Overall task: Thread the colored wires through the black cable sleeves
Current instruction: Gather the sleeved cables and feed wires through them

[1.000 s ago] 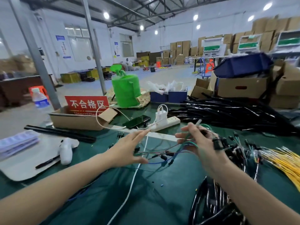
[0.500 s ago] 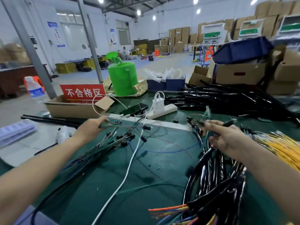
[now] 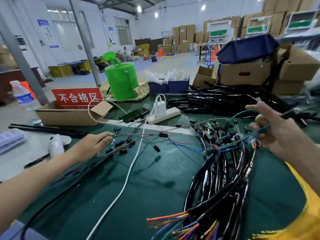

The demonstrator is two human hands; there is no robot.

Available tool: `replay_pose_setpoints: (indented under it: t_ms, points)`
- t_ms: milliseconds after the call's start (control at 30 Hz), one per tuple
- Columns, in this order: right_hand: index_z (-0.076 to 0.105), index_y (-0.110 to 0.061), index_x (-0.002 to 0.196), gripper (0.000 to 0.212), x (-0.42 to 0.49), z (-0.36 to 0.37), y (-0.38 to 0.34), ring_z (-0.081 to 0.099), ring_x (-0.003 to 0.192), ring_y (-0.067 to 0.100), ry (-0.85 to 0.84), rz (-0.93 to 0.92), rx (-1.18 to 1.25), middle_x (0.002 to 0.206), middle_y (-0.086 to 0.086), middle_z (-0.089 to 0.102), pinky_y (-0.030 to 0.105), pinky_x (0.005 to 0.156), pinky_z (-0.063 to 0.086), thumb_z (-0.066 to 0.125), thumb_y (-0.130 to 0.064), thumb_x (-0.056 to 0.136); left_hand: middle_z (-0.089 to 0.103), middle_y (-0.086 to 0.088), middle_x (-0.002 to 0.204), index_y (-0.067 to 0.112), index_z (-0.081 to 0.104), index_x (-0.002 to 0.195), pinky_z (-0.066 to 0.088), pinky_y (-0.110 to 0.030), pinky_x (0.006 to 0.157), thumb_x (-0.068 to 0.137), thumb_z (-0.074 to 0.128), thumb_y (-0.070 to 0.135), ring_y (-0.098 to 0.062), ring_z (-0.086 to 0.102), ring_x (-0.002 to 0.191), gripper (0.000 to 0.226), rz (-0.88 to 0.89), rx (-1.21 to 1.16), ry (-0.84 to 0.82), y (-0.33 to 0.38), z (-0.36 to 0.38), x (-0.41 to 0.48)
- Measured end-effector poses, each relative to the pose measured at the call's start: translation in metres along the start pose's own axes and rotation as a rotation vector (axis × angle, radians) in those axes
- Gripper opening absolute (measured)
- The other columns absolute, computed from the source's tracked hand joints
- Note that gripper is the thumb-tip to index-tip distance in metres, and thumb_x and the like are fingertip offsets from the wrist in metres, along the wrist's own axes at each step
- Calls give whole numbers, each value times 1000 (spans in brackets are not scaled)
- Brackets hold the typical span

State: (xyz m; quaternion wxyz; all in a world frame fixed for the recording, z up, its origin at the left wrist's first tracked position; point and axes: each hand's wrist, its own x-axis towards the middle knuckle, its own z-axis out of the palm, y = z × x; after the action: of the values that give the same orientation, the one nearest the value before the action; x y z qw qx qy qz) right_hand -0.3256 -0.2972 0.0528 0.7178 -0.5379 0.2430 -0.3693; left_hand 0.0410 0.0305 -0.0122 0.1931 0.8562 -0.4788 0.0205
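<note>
My left hand (image 3: 93, 144) rests on a bundle of thin coloured wires (image 3: 110, 149) with small black connectors, lying on the green table mat at the left. My right hand (image 3: 277, 134) is raised at the right and pinches thin green and blue wires (image 3: 242, 113) together with a black sleeve end (image 3: 290, 113). Between the hands, loose wires with black plugs (image 3: 163, 135) stretch across the mat. A heap of black sleeved harnesses (image 3: 223, 179) with coloured wire ends (image 3: 174, 224) lies at the lower right. A pile of bare black sleeves (image 3: 216, 101) lies at the back.
A white charging cable (image 3: 128, 177) runs down the mat from a power strip (image 3: 164, 115) beside a phone (image 3: 134, 114). A cardboard box with a red sign (image 3: 77, 98) stands at the left, a green watering can (image 3: 122, 80) behind it. Yellow wires (image 3: 308, 213) lie at the right.
My right hand has lifted and moved right, pulling wires up off the mat. My left hand stays on the wire bundle at the left. The view has shifted slightly.
</note>
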Motion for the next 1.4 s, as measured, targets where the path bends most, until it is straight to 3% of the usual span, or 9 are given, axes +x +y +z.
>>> replay_pose_setpoints:
  t_ms: [267,367,467,600,733,900,1133,1233,1400]
  points:
    - [76,-23,78,23,-13,22,27,44,49,6,-202,-32,-52,51,-12,47,25,55,25,73,-40,64,51,12,116,22,63,108,49,-35,69,96,50,26,-10,55,75,18,243,201,144,43,3,3]
    - [74,-22,71,18,-15,20,34,47,51,8,-193,6,19,56,-9,49,17,46,37,77,-38,62,48,13,121,33,48,130,44,-30,82,91,50,7,-7,52,94,47,240,112,95,51,6,2]
    - [74,-23,69,13,-17,20,41,48,50,8,-151,23,31,59,-6,55,15,43,38,75,-36,66,53,0,124,30,45,137,43,-39,90,72,57,-4,-20,51,108,75,355,346,122,70,18,1]
    - [70,-25,65,14,-22,24,52,48,49,8,-111,29,-6,70,-2,68,19,45,35,68,-36,73,60,-3,120,26,59,126,48,-40,80,72,69,7,-26,61,100,58,407,557,140,91,39,7]
    - [57,-20,75,14,-27,24,61,46,44,9,-53,83,39,88,7,74,17,39,35,64,-32,77,54,11,120,39,49,130,49,-34,70,99,42,20,-22,62,90,38,178,363,-13,92,43,16]
    - [52,-23,66,19,-26,27,66,42,42,11,9,106,57,94,7,75,18,44,31,64,-30,79,59,14,97,32,58,115,53,-40,72,83,39,-13,-14,62,84,58,183,39,-4,92,36,17]
    - [52,-19,72,19,-23,34,73,42,41,11,18,148,95,94,8,75,15,39,34,59,-22,89,65,14,81,39,54,94,45,-24,61,85,32,-19,-10,56,61,62,118,-300,109,88,25,16]
    - [50,-20,71,23,-23,40,77,42,42,10,7,150,39,93,6,75,22,49,30,60,-24,91,66,9,71,38,55,96,51,-40,66,99,36,1,-27,61,68,42,52,-371,147,87,21,17]
    - [53,-19,72,22,-24,62,87,42,45,10,-18,144,-41,89,3,75,24,53,30,60,-24,91,67,14,77,33,55,96,51,-49,76,100,36,3,-25,62,73,36,23,-473,153,93,18,16]
